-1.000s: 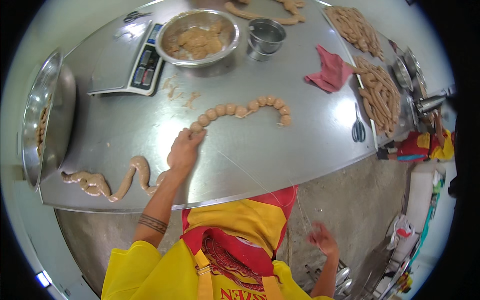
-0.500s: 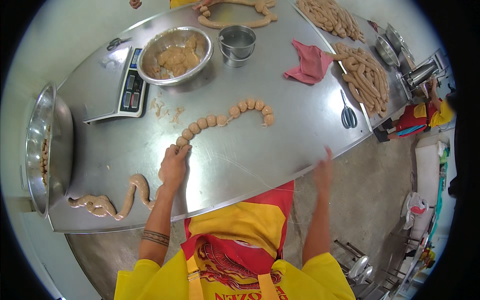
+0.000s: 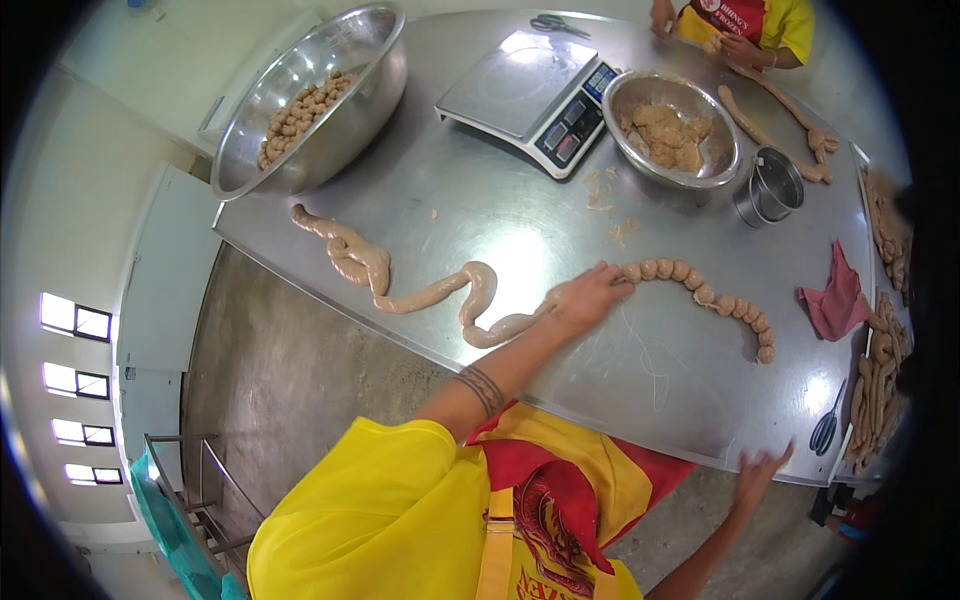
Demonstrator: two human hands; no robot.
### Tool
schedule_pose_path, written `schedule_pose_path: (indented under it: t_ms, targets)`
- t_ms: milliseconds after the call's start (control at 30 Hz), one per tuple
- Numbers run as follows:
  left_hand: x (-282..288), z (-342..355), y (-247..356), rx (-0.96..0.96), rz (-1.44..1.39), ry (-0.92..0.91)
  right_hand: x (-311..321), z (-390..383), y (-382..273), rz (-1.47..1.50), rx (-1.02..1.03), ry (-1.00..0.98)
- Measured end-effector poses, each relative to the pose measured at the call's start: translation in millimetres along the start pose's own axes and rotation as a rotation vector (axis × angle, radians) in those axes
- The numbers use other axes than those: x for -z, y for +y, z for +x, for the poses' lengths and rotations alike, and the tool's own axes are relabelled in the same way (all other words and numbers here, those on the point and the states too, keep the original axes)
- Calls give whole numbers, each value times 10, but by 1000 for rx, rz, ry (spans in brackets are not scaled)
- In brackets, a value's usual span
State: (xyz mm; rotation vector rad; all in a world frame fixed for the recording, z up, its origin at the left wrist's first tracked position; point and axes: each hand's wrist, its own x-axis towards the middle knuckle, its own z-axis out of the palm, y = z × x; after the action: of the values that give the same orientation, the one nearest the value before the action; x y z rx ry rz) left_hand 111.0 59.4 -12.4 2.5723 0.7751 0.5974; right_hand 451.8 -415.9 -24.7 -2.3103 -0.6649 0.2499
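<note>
Worktop: shiny grey metal
Left corner: large metal bowl
Far side: black scissors, white-edged scale, smaller bowl, metal pail, bent sausage
Midway: pale scraps near the scale
Near side: winding sausage, row of tied balls, thin string near them
Right end: crumpled pink cloth, blue-grey scissors

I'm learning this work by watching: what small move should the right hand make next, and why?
Probably take up the scissors: the right hand is spread open near them, while the left hand holds the sausage chain and thread lies loose on the table.
</note>
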Motion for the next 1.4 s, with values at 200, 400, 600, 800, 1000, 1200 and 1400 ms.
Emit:
schedule_pose_path:
  t_ms: [200,400,600,800,1000,1200,1400]
  targets:
    - [268,-210,-193,207,121,-87,1615,-3238,787,755,-1390,-783]
    - [400,-113,-117,-25,27,34,1858,-3134,242,82,-804,-164]
    - [433,20,6,132,-33,-37,1675,-2738,16,-305,-157,-57]
    - [416,16,-58,107,-72,-55,2236,-3415,639,759,-951,-497]
    - [476,-158,-55,32,-7,-129,1816,-3284,794,1756,-219,9]
    - [571,-416,-18,-74,-95,-204,1352,-637,622,1554,-221,471]
    - [752,-378,-16,500,-761,-213,-882,1694,-1906,-1059,164,-336]
